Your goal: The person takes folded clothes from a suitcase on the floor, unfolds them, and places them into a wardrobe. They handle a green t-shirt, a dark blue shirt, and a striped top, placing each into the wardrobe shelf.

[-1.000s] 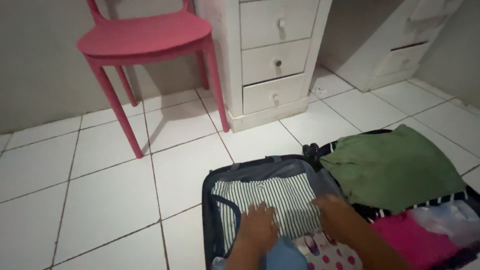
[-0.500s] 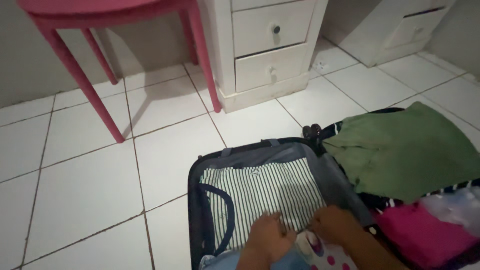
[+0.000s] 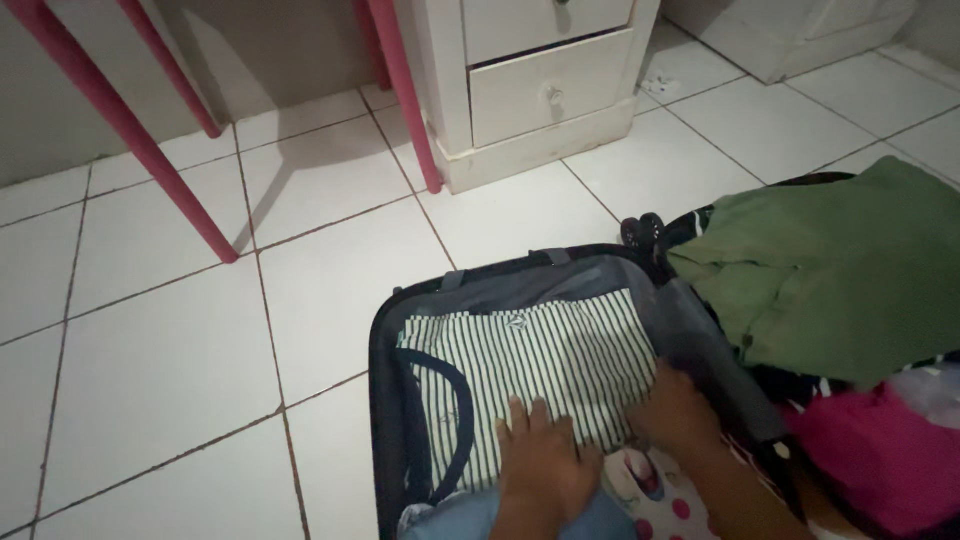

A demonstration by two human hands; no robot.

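Striped garment (image 3: pixel 530 360), folded green-and-white, lies flat in the left half of the open dark suitcase (image 3: pixel 385 400) on the tiled floor (image 3: pixel 170 350). Both hands rest on its near edge: the left hand (image 3: pixel 545 465) spread flat, palm down, fingers wide; the right hand (image 3: pixel 675 410) beside it at the garment's right corner, holding nothing that I can see. Pressing it well would mean even pressure, palms flat, corners kept square. A spotted cloth (image 3: pixel 655 490) lies just under the wrists, a green garment (image 3: pixel 830 270) to the right.
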